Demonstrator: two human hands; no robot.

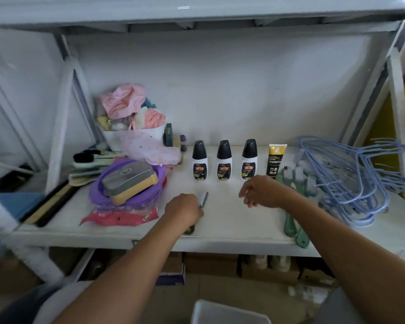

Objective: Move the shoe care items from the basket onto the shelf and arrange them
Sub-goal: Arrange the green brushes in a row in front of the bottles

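Three white shoe polish bottles with black caps [223, 161] stand in a row at the back of the white shelf [232, 220]. To their right a black and gold tube [276, 160] stands upright. Two green shoe brushes [295, 202] lie to the right, under my right forearm. My left hand [185, 210] is closed on a small brush [204, 199], whose bristled head sticks out above the fingers. My right hand [260, 191] hovers in front of the bottles, fingers loosely curled, holding nothing. The white basket [227, 312] sits below, at the bottom edge.
At the shelf's left lie a purple lid pile with a grey and yellow brush [131, 181], several brushes [91, 160] and a white tub of pink cloth items [131, 118]. Blue wire hangers [351, 176] fill the right end. Cardboard boxes [220, 265] sit on the shelf below.
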